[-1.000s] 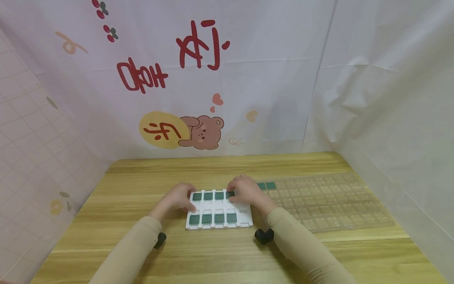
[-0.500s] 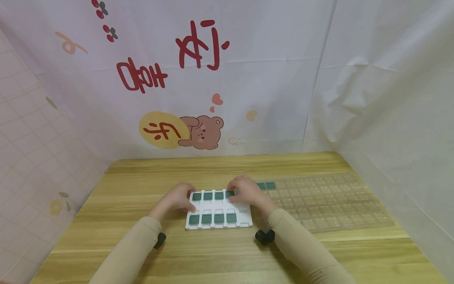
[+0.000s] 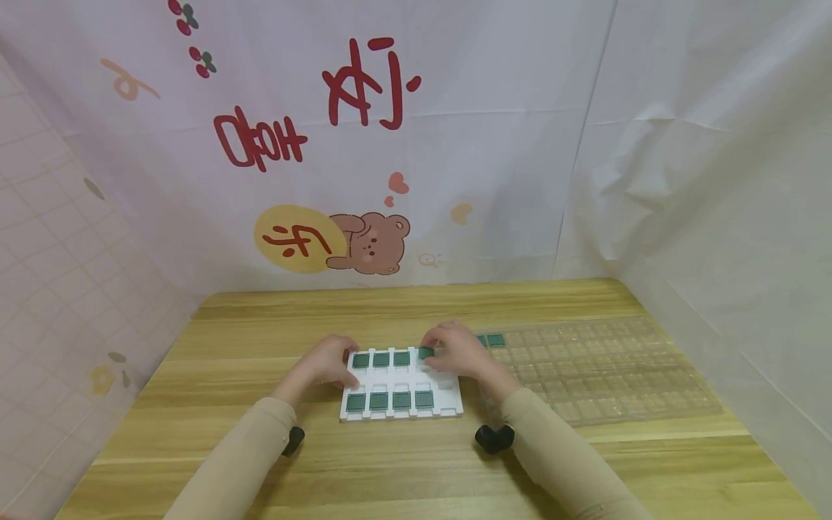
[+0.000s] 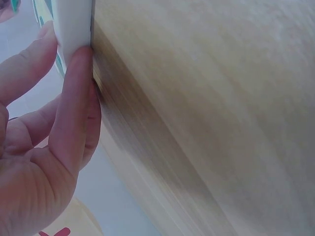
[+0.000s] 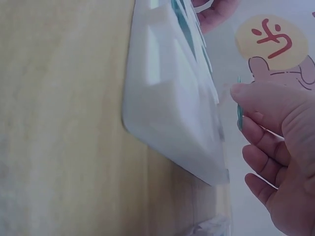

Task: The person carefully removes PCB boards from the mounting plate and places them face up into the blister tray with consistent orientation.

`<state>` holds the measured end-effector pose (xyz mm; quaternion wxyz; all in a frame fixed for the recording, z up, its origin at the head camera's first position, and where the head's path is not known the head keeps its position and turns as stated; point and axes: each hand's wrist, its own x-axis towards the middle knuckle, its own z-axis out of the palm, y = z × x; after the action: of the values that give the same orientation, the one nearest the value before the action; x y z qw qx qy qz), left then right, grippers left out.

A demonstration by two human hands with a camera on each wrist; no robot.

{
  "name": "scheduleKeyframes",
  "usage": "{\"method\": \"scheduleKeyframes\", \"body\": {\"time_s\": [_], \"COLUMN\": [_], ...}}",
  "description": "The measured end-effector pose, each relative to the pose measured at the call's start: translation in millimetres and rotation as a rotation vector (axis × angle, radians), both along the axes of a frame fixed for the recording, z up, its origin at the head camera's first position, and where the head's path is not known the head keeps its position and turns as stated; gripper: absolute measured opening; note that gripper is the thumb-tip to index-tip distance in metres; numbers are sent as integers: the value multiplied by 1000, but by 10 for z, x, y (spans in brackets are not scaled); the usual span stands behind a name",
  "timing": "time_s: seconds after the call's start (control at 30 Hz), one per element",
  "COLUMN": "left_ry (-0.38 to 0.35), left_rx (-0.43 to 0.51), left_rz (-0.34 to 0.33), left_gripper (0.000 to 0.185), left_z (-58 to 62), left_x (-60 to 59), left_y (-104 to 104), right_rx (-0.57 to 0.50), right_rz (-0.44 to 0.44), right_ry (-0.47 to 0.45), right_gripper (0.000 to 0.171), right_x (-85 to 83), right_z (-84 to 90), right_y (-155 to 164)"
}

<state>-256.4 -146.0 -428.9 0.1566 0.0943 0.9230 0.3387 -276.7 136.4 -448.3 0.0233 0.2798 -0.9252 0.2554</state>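
Observation:
A white tray (image 3: 448,404) lies on the wooden table (image 3: 416,469), with several green chips (image 3: 379,400) set in its two rows of slots. My left hand (image 3: 323,365) holds the tray's left edge (image 4: 74,24) between thumb and fingers. My right hand (image 3: 458,354) is over the tray's far right corner and pinches one green chip (image 3: 425,352). In the right wrist view this chip (image 5: 239,115) shows edge-on at my fingertips, just above the tray (image 5: 172,113).
A large clear plastic tray (image 3: 598,375) with many small pockets lies to the right of the white tray. Two green chips (image 3: 496,339) sit at its far left corner. Cloth walls close in the table at the back and on both sides.
My right hand has shifted slightly right and now holds the green chip a little clear of the top row's right slot. The left hand and the tray have stayed still.

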Motion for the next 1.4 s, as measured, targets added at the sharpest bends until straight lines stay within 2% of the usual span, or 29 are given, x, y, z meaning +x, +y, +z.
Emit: {"method": "scheduleKeyframes", "body": {"time_s": [0.37, 0.53, 0.77, 1.0, 1.23, 1.4], "left_ry": [-8, 5, 8, 7, 1, 2], "left_rx": [2, -4, -14, -3, -2, -10], "left_rz": [14, -2, 9, 13, 13, 13], "left_gripper": [67, 66, 68, 68, 65, 65], "left_z": [8, 16, 14, 14, 21, 20], "left_x": [6, 20, 27, 36, 45, 47], "left_y": [19, 17, 14, 15, 20, 28], "right_rx": [-86, -135, -207, -274, -304, -311], "right_rz": [3, 19, 10, 46, -8, -11], "right_ry": [33, 24, 3, 1, -60, -63], "right_gripper": [23, 22, 19, 18, 21, 23], "right_x": [105, 121, 98, 58, 47, 23], "right_z": [79, 118, 210, 244, 270, 253], "right_y": [135, 206, 287, 391, 557, 713]}}
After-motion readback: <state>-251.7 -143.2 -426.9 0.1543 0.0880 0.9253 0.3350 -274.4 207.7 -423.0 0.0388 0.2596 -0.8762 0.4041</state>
